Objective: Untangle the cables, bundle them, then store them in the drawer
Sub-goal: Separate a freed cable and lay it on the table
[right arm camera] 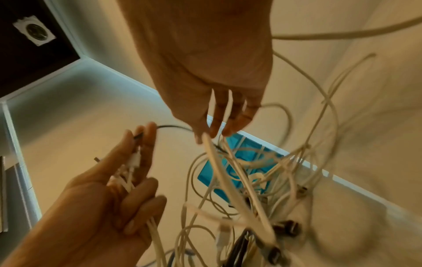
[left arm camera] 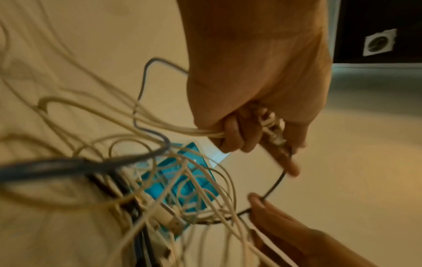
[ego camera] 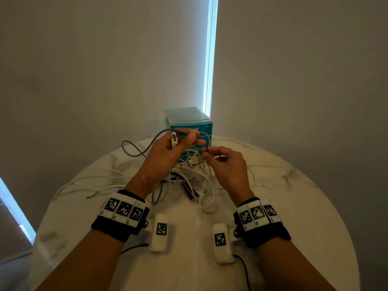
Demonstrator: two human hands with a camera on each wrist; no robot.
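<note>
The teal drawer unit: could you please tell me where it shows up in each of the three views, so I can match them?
Head: teal drawer unit at centre, at the table's far edge, behind both raised hands.
Left wrist: lower centre, seen through the cable tangle, below the left hand.
Right wrist: centre right, behind hanging white cables.
Shared landmark: the thin dark cable spanning both hands.

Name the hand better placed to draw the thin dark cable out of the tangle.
Right, probably. The right hand already pinches the thin dark cable just above the tangle, while the left hand grips several cable ends.
</note>
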